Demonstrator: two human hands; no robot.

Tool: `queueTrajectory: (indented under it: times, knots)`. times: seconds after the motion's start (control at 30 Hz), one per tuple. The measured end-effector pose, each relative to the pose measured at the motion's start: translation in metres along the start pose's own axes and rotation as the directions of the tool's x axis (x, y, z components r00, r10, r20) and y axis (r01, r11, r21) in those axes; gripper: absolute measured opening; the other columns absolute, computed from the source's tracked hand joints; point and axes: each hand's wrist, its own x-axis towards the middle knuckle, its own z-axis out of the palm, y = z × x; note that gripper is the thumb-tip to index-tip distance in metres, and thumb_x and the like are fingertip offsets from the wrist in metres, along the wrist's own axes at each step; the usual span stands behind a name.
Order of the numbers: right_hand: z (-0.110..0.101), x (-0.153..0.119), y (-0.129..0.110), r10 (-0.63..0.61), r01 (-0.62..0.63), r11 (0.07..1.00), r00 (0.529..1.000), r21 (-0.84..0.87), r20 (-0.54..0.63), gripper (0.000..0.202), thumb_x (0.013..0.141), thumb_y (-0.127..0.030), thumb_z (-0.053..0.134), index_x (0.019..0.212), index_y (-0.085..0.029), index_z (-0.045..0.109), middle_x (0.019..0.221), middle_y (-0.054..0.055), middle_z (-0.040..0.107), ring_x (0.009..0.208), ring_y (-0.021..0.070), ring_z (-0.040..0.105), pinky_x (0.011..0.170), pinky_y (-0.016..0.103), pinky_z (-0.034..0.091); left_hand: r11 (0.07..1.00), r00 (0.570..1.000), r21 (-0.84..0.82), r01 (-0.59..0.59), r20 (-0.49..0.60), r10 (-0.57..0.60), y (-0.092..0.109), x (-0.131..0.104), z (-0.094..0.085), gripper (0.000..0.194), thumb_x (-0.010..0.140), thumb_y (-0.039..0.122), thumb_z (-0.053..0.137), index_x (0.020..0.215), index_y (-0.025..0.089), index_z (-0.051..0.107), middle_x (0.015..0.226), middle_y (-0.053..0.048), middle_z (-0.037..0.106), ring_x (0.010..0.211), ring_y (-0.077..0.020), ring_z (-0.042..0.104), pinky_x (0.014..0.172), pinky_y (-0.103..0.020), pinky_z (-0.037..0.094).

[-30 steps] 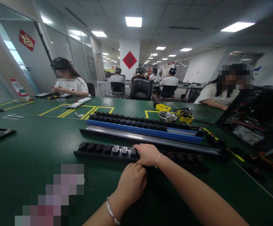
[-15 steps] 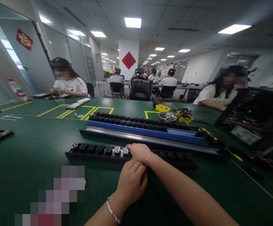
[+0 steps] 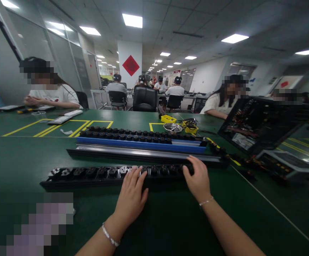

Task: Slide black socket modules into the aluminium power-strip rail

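Note:
A long black power strip, a channel with a row of socket modules, lies across the green table in front of me. Most sockets are black; a pale socket shows near the middle. My left hand rests its outstretched fingers on the strip's middle and covers part of the row. Over the strip's right end is my right hand, thumb and fingers apart, the fingertips at the last black modules. Whether it touches them I cannot tell. Behind lies a long, shiny-lined black channel.
Farther back, a blue rail lies beside rows of black sockets. A metal bowl and a yellow bin stand behind. An opened computer case is at right. Co-workers sit across the table, left and right.
My hands have come apart: the right moved to the strip's right end, the left uncurled and spread its fingers on the middle. The view turned right.

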Motion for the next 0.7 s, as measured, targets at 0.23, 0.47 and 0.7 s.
queueTrajectory:
  times: [0.23, 0.47, 0.7]
  knots:
    - [0.000, -0.030, 0.061, 0.396, -0.482, 0.835, 0.862, 0.267, 0.318, 0.063, 0.082, -0.047, 0.042, 0.135, -0.016, 0.032, 0.133, 0.013, 0.045, 0.120, 0.0223, 0.046, 0.098, 0.039, 0.039, 0.993, 0.997, 0.110, -0.032, 0.075, 0.024, 0.016, 0.004, 0.014, 0.055, 0.083, 0.025, 0.048, 0.137, 0.023, 0.035, 0.147, -0.011, 0.028, 0.136, -0.0319, 0.017, 0.104, -0.059, 0.024]
    - [0.004, -0.026, 0.053, 0.344, -0.403, 0.903, 0.887, 0.150, 0.308, 0.051, 0.081, -0.040, 0.043, 0.123, -0.011, 0.048, 0.129, 0.014, 0.048, 0.121, 0.0231, 0.043, 0.105, 0.040, 0.032, 0.971, 0.978, 0.170, -0.170, 0.150, 0.145, 0.013, 0.004, 0.018, 0.059, 0.082, 0.029, 0.049, 0.139, 0.026, 0.032, 0.148, -0.007, 0.027, 0.136, -0.0317, 0.020, 0.103, -0.056, 0.028]
    - [0.006, -0.027, 0.058, 0.386, -0.430, 0.895, 0.879, 0.117, 0.279, 0.052, 0.077, -0.050, 0.046, 0.113, -0.014, 0.057, 0.118, 0.011, 0.054, 0.111, 0.0251, 0.050, 0.098, 0.042, 0.039, 0.962, 0.946, 0.156, -0.223, 0.274, 0.175, 0.010, 0.005, 0.015, 0.064, 0.083, 0.029, 0.048, 0.142, 0.024, 0.023, 0.149, -0.004, 0.024, 0.136, -0.0268, 0.019, 0.106, -0.049, 0.027]
